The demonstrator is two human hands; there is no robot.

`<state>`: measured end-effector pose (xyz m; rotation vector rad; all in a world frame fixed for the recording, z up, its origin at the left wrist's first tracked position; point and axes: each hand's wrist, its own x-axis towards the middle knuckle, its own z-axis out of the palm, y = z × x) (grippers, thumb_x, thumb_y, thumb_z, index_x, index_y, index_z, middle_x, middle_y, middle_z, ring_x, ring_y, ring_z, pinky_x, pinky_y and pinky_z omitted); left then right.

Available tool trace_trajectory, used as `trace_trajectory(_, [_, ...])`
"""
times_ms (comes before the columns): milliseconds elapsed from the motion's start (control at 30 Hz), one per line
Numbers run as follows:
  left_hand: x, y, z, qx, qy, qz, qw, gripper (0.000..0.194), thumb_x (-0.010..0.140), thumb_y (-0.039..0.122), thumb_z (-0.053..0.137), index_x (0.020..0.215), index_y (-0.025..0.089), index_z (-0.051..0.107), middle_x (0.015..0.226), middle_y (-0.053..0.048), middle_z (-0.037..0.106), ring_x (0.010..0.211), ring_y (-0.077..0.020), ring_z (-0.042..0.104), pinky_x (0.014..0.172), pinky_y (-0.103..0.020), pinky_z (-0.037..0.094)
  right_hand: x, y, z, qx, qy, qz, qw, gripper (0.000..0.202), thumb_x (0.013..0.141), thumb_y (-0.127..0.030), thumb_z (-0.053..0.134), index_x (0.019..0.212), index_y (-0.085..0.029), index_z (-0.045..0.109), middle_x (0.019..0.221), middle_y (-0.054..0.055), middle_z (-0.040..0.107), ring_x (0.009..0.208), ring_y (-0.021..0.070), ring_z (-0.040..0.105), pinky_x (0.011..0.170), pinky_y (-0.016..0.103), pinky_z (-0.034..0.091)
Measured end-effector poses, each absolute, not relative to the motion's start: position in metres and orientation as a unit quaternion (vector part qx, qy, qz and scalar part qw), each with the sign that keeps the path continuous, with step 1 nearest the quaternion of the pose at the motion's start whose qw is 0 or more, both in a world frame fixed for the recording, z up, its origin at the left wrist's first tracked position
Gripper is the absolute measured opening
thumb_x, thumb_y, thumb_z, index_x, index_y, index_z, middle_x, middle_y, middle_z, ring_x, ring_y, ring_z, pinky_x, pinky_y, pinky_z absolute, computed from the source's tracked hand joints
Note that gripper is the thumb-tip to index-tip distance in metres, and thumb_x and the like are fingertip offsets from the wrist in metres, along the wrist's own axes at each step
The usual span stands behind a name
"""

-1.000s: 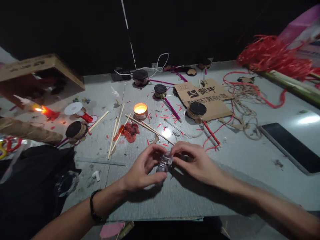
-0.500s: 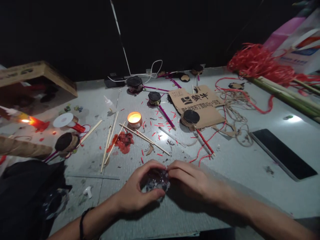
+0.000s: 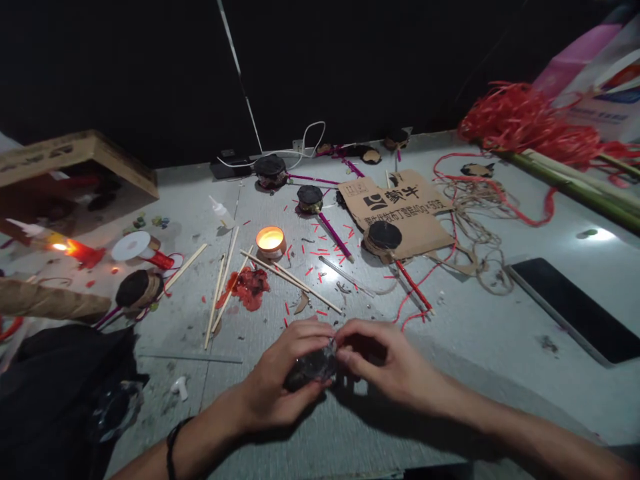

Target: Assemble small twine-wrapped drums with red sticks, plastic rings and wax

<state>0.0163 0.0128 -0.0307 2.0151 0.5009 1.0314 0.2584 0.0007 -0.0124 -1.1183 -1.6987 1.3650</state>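
Observation:
My left hand [image 3: 277,383] curls around a small dark, glossy object [image 3: 313,368] that looks wrapped in clear or dark plastic; its exact kind does not show. At its right edge, the fingertips of my right hand [image 3: 383,360] pinch the plastic, and part of the edge is hidden behind them. Beyond my hands lie several small rattle drums with dark faces, among them one with a red-wrapped stick [image 3: 383,237] and one with a purple stick [image 3: 310,197]. Wooden sticks [image 3: 295,280] and red wax-like drips [image 3: 251,288] lie nearer my left hand.
A lit tealight candle [image 3: 271,241] burns mid-table, and another flame glows by a glue bottle [image 3: 37,230] at left. A cardboard piece [image 3: 415,230], twine [image 3: 475,220], a phone [image 3: 575,310] and a bamboo pole [image 3: 565,183] lie right. Black cloth [image 3: 60,393] lies left.
The glossy object has turned in my left hand, showing a darker, smoother side. My right fingers have shifted into a pinch with the thumb showing. The view has moved slightly.

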Motion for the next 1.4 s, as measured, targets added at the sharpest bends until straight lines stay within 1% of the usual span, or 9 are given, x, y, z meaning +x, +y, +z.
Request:
trace_trajectory(100, [0.016,0.012,-0.034,0.810,0.194,0.391,0.392,0.074,0.093,0.007,0.074,0.157,0.027,0.046,0.146,-0.014,0.063,0.140,-0.0271,0.060,0.127,-0.050,0.043,0.254,0.000,-0.018,-0.407,-0.615,0.583,0.341,0.020,0.104,-0.038,0.066,0.096,-0.021,0.069,0.072,0.000,0.066,0.060,0.0134,0.058,0.053,0.025,0.048])
trace_trajectory(167, [0.015,0.012,-0.036,0.809,0.203,0.378,0.400,0.077,0.093,0.022,0.082,0.160,0.028,0.044,0.151,-0.015,0.059,0.142,-0.0300,0.058,0.125,-0.051,0.045,0.253,-0.001,-0.019,-0.406,-0.622,0.571,0.349,0.020,0.104,-0.036,0.065,0.092,-0.020,0.068,0.069,-0.002,0.062,0.057,0.0122,0.053,0.051,0.024,0.046])
trace_trajectory(233, [0.015,0.011,-0.035,0.793,0.228,0.371,0.426,0.083,0.090,0.042,0.087,0.159,0.029,0.044,0.153,-0.016,0.057,0.142,-0.0332,0.056,0.121,-0.052,0.048,0.251,-0.003,-0.019,-0.402,-0.640,0.549,0.357,0.014,0.100,-0.029,0.069,0.088,-0.021,0.067,0.072,-0.001,0.064,0.062,0.0128,0.056,0.056,0.025,0.048])
trace_trajectory(300, [0.016,0.010,-0.033,0.772,0.257,0.367,0.451,0.075,0.091,0.049,0.084,0.155,0.029,0.049,0.152,-0.015,0.057,0.142,-0.0342,0.055,0.119,-0.053,0.049,0.250,-0.006,-0.017,-0.384,-0.672,0.513,0.371,0.008,0.095,-0.022,0.071,0.087,-0.022,0.068,0.080,0.001,0.068,0.071,0.0150,0.061,0.066,0.028,0.051])
trace_trajectory(433, [0.020,0.009,-0.029,0.761,0.280,0.357,0.463,0.050,0.097,0.030,0.075,0.143,0.029,0.057,0.144,-0.012,0.061,0.136,-0.0305,0.059,0.115,-0.050,0.050,0.245,-0.014,-0.019,-0.349,-0.741,0.417,0.393,0.009,0.093,-0.014,0.066,0.095,-0.023,0.066,0.087,0.002,0.068,0.078,0.0165,0.062,0.069,0.029,0.051])
trace_trajectory(733, [0.020,0.009,-0.029,0.764,0.249,0.366,0.468,0.054,0.094,0.021,0.074,0.144,0.028,0.055,0.136,-0.011,0.064,0.127,-0.0266,0.063,0.112,-0.043,0.052,0.243,-0.018,-0.024,-0.343,-0.748,0.387,0.415,0.015,0.095,-0.014,0.064,0.107,-0.023,0.063,0.094,0.004,0.068,0.084,0.0186,0.064,0.071,0.032,0.054])
trace_trajectory(833, [0.021,0.008,-0.026,0.760,0.245,0.366,0.478,0.048,0.093,0.019,0.073,0.138,0.027,0.057,0.131,-0.010,0.064,0.122,-0.0248,0.064,0.107,-0.041,0.053,0.244,-0.017,-0.020,-0.341,-0.736,0.407,0.420,0.012,0.095,-0.014,0.065,0.104,-0.023,0.065,0.094,0.004,0.069,0.084,0.0179,0.065,0.072,0.031,0.054])
trace_trajectory(1100, [0.027,0.001,-0.022,0.750,0.253,0.397,0.464,0.029,0.086,0.007,0.074,0.100,0.023,0.054,0.103,-0.004,0.064,0.096,-0.0179,0.065,0.085,-0.030,0.054,0.246,-0.015,-0.015,-0.367,-0.671,0.470,0.440,0.010,0.087,-0.012,0.075,0.085,-0.021,0.075,0.078,-0.001,0.070,0.066,0.0110,0.063,0.059,0.021,0.048])
trace_trajectory(1400, [0.035,-0.007,-0.030,0.745,0.250,0.456,0.418,0.031,0.088,0.002,0.071,0.092,0.021,0.047,0.086,0.000,0.057,0.082,-0.0147,0.057,0.074,-0.030,0.053,0.245,-0.013,-0.011,-0.386,-0.678,0.434,0.451,0.013,0.082,-0.009,0.073,0.080,-0.021,0.071,0.074,-0.002,0.070,0.067,0.0115,0.064,0.063,0.023,0.047])
